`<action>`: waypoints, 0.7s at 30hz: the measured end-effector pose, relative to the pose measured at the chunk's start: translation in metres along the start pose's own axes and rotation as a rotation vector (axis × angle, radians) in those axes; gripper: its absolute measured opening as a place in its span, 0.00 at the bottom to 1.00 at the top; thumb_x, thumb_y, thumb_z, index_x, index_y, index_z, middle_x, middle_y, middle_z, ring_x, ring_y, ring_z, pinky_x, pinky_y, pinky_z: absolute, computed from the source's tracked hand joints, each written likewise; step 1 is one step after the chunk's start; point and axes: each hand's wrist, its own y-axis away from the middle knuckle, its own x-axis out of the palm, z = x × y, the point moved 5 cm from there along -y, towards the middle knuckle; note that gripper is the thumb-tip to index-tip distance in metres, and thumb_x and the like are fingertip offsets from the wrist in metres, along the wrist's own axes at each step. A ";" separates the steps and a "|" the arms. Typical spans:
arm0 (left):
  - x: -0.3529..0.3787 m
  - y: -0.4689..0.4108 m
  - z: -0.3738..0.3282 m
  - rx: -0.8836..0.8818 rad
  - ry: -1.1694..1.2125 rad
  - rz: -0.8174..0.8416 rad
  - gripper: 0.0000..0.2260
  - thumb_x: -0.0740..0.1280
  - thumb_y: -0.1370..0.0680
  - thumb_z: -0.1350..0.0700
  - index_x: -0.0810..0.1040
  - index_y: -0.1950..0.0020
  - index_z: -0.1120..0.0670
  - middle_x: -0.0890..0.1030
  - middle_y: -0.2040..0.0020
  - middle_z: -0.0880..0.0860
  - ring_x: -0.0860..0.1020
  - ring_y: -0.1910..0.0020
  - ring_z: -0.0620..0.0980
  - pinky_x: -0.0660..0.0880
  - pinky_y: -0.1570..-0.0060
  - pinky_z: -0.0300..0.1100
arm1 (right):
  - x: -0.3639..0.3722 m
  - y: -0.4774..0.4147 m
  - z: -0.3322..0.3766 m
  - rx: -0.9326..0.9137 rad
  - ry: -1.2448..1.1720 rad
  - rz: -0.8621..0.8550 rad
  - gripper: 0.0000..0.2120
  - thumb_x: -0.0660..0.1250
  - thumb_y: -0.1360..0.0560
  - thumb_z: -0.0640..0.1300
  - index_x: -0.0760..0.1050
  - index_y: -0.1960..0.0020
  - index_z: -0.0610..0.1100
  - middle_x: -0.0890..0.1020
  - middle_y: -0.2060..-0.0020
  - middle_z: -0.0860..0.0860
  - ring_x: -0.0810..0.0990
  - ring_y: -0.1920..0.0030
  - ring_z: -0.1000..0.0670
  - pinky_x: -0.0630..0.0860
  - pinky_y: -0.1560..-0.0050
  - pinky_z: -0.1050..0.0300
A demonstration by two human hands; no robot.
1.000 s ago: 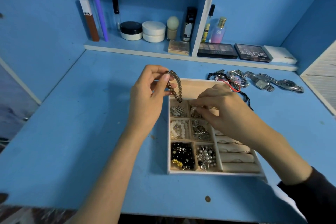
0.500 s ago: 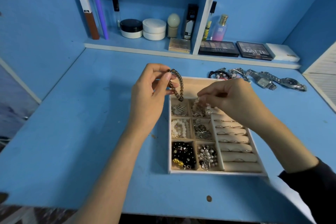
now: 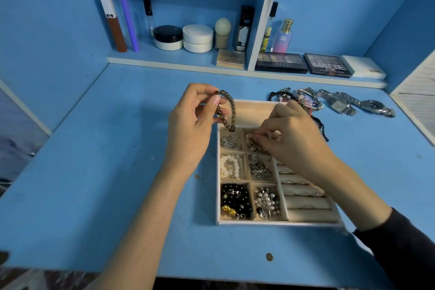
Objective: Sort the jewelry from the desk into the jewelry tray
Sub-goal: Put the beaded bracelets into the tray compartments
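A beige jewelry tray (image 3: 249, 223) lies on the blue desk (image 3: 94, 172), its small compartments filled with beads, pearls and metal pieces, ring rolls on its right side. My left hand (image 3: 190, 122) holds a brown bead bracelet (image 3: 229, 110) just above the tray's top left corner. My right hand (image 3: 289, 134) reaches into an upper middle compartment and pinches a small pale-beaded piece (image 3: 253, 139) there. A heap of bracelets (image 3: 296, 97) and two metal watches (image 3: 353, 103) lie on the desk behind the tray.
A low shelf (image 3: 179, 63) at the back carries cosmetic jars, tubes, a perfume bottle and eyeshadow palettes (image 3: 303, 63). A white slatted panel (image 3: 416, 99) stands at the right edge. Blue walls close in on both sides.
My right hand lifted slightly and came back down into the upper middle compartment. My left hand kept the brown bracelet in nearly the same place.
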 end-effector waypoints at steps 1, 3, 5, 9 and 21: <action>0.000 0.000 0.000 0.000 0.002 0.000 0.05 0.61 0.21 0.61 0.72 0.52 0.51 0.82 0.55 0.54 0.82 0.55 0.52 0.80 0.54 0.49 | 0.002 -0.002 0.002 -0.003 0.017 0.016 0.02 0.76 0.36 0.40 0.83 0.65 0.43 0.76 0.68 0.47 0.70 0.61 0.45 0.66 0.60 0.53; 0.000 0.000 0.000 -0.003 0.008 -0.004 0.04 0.61 0.21 0.61 0.72 0.52 0.52 0.82 0.55 0.53 0.82 0.55 0.53 0.80 0.54 0.49 | 0.002 -0.006 0.004 -0.020 0.060 0.050 0.02 0.75 0.36 0.40 0.83 0.64 0.43 0.74 0.68 0.48 0.71 0.60 0.43 0.65 0.60 0.53; 0.000 0.000 0.000 -0.005 0.011 -0.009 0.05 0.62 0.21 0.61 0.72 0.52 0.51 0.82 0.55 0.53 0.82 0.55 0.53 0.80 0.54 0.49 | -0.004 -0.008 0.004 -0.025 0.067 0.105 0.03 0.73 0.31 0.44 0.84 0.58 0.46 0.73 0.67 0.50 0.69 0.58 0.46 0.64 0.58 0.54; 0.000 0.000 0.000 -0.004 0.006 -0.006 0.04 0.62 0.22 0.60 0.73 0.52 0.52 0.82 0.54 0.53 0.82 0.54 0.52 0.80 0.54 0.49 | -0.021 -0.007 -0.004 -0.024 -0.027 0.215 0.06 0.68 0.28 0.51 0.81 0.53 0.52 0.72 0.64 0.55 0.67 0.56 0.51 0.62 0.56 0.58; -0.001 0.000 0.000 -0.010 0.009 -0.013 0.04 0.62 0.21 0.61 0.73 0.52 0.52 0.82 0.55 0.54 0.82 0.55 0.52 0.80 0.54 0.49 | -0.009 -0.004 -0.003 -0.038 -0.007 0.257 0.07 0.70 0.30 0.43 0.80 0.53 0.49 0.73 0.64 0.54 0.69 0.56 0.49 0.70 0.52 0.51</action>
